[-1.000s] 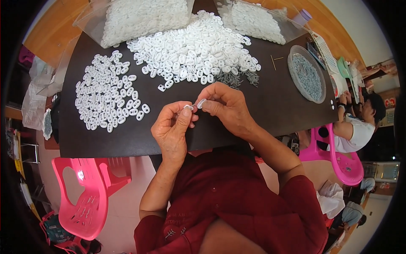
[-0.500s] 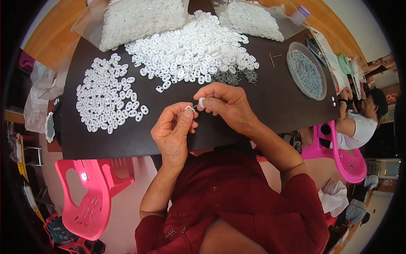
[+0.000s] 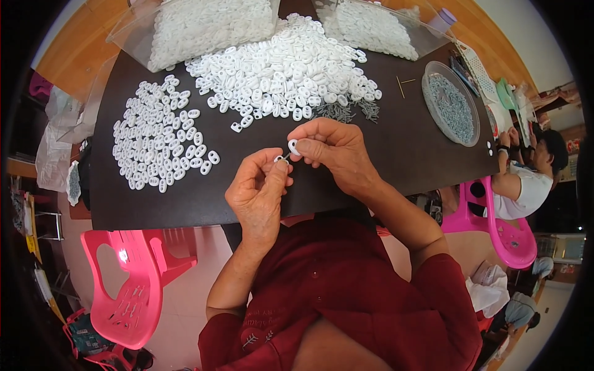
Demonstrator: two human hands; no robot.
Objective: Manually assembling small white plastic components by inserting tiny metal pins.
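Note:
Between the thumb and fingers of my right hand is a white oval plastic piece with holes. My left hand pinches a second small white piece, mostly covered by the thumb. A thin dark screw-like part shows between the two fingertips; which hand grips it I cannot tell. Both hands meet above the near part of the dark table. Beyond them lies a big heap of white oval pieces, with small dark grey screws at its near right edge.
More white oval pieces are spread at the left. Clear bins of white pieces stand at the back. A round clear dish of screws sits at the right, near a T-shaped brass-coloured tool. Another person works farther right.
The right hand's white piece has turned, so its holed side shows more. Both hands have shifted very slightly. The view has moved a little.

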